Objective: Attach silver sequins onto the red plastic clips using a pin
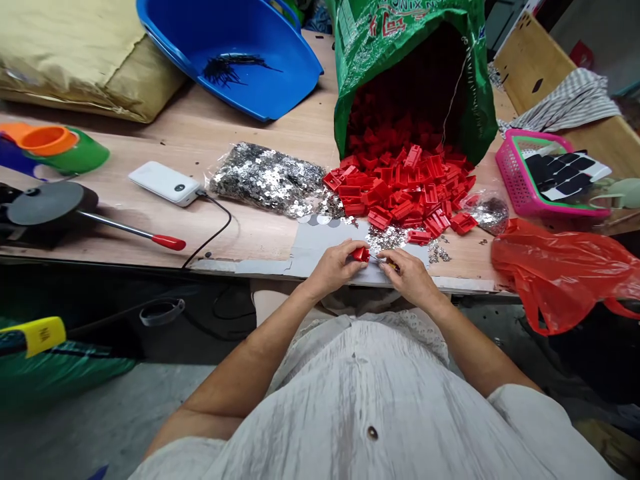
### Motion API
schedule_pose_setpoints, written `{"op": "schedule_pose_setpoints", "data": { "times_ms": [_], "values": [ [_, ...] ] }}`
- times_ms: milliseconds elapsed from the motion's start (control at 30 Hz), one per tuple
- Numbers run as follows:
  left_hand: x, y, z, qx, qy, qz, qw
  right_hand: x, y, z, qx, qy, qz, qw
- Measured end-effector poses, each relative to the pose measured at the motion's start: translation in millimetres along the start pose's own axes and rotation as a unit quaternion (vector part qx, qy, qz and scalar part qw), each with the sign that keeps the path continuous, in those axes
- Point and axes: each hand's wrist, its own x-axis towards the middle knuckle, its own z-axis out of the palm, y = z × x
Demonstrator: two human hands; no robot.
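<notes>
My left hand (334,268) pinches a small red plastic piece (360,253) at the table's front edge. My right hand (411,275) holds a thin tool with a yellowish handle (390,265), its tip touching the red piece. Just beyond lies a pile of red plastic pieces (405,190) spilling from a green sack (410,73) tipped on its side. A heap of small silver metal parts (267,179) lies on clear plastic to the left, with more scattered silver parts (387,237) near my hands.
A blue tub (235,53) with dark pins stands at the back. A white power bank (163,182) with a cable lies left, beside a red-tipped lever (133,231). A pink basket (545,177) and a red plastic bag (565,273) sit on the right.
</notes>
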Motion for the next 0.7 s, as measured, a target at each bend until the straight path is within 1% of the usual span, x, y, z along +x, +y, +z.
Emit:
{"op": "schedule_pose_setpoints", "data": {
  "times_ms": [100, 167, 333, 467, 567, 700],
  "values": [
    [5.2, -2.7, -1.1, 0.003, -0.024, 0.003, 1.0, 1.5, 0.0, -1.3, 0.004, -0.008, -0.004, 1.0],
    [7.3, -3.4, -1.2, -0.008, -0.026, 0.008, 1.0, 2.3, 0.4, -2.9, 0.008, -0.013, -0.009, 1.0],
    [8.9, -4.0, 0.6, -0.055, -0.008, 0.016, 0.998, 2.9, 2.0, -4.9, 0.019, -0.019, -0.02, 0.999],
    [8.7, -5.5, 1.9, -0.077, 0.003, -0.002, 0.997, 3.7, 3.9, -3.2, 0.014, -0.028, -0.018, 0.999],
    [7.8, -5.3, 1.2, -0.082, 0.003, -0.02, 0.996, 4.0, 5.5, -0.9, 0.013, -0.03, -0.021, 0.999],
    [6.5, -3.6, -0.9, -0.073, -0.004, -0.026, 0.997, 2.4, 5.1, 1.6, 0.002, -0.026, -0.018, 1.0]
  ]
}}
